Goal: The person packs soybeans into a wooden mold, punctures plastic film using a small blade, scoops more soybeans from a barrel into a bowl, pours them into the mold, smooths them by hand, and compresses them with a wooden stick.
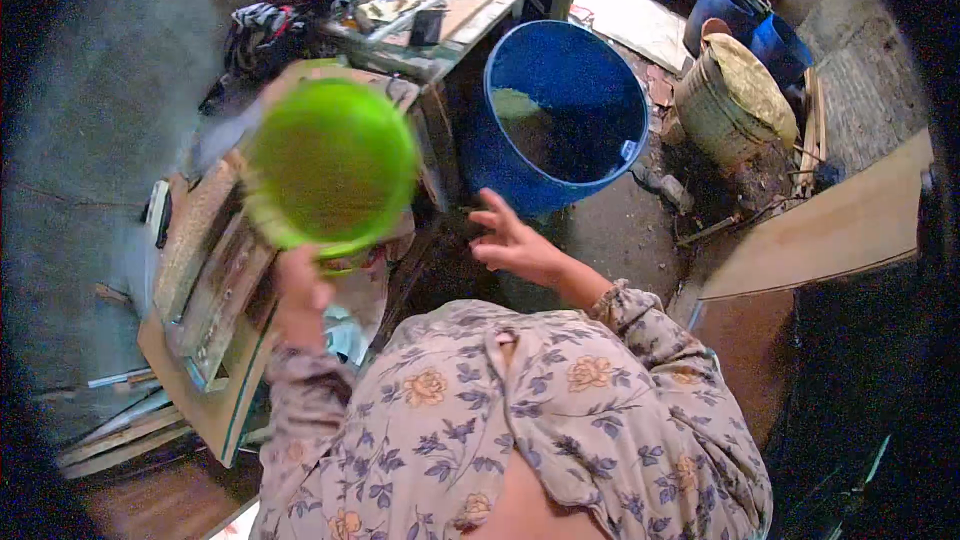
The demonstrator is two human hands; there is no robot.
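Observation:
My left hand [300, 290] grips the near rim of a round, bright green container [335, 165], which is tilted with its opening towards me. Motion blurs both, and whether the olive-brown inside is its bottom or some contents I cannot tell. Just below the rim of a big blue barrel [530, 180], my right hand [515, 245] is held with its fingers apart and nothing in them. Something pale [520, 105] clings to the barrel's inner wall, and its depth is dark.
Wooden boards and frames [215, 290] lean at the left. A cluttered workbench [470, 15] stands behind. At the back right are a filled, light-coloured sack or tub [735, 95] and smaller blue barrels [780, 45]. A curved wooden panel [820, 220] juts in at the right.

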